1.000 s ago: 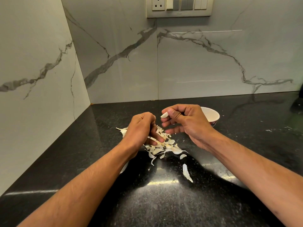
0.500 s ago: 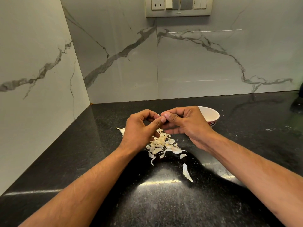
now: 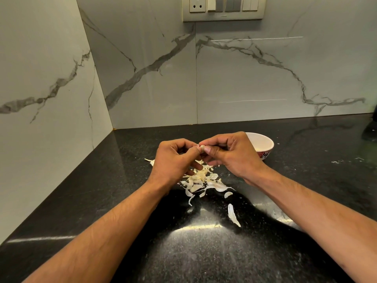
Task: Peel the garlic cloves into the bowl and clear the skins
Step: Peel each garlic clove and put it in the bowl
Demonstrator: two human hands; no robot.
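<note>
My left hand (image 3: 173, 160) and my right hand (image 3: 230, 154) meet fingertip to fingertip above the black counter. Between them they pinch a small garlic clove (image 3: 202, 147), mostly hidden by the fingers. Beneath the hands lies a pile of pale garlic skins (image 3: 201, 179), and one loose skin (image 3: 232, 215) sits nearer to me. A white bowl (image 3: 263, 142) with a red floral outside stands just behind my right hand; its contents are hidden.
The black granite counter (image 3: 204, 252) meets marble-patterned walls at the left and back. A switch and socket panel (image 3: 223, 8) hangs on the back wall. White specks (image 3: 344, 160) dot the counter to the right. A dark object (image 3: 372, 131) sits at the far right edge.
One second ago my right hand alone held the clove while my left hand was down at the skin pile. My left hand has since risen and joined the right on the clove.
</note>
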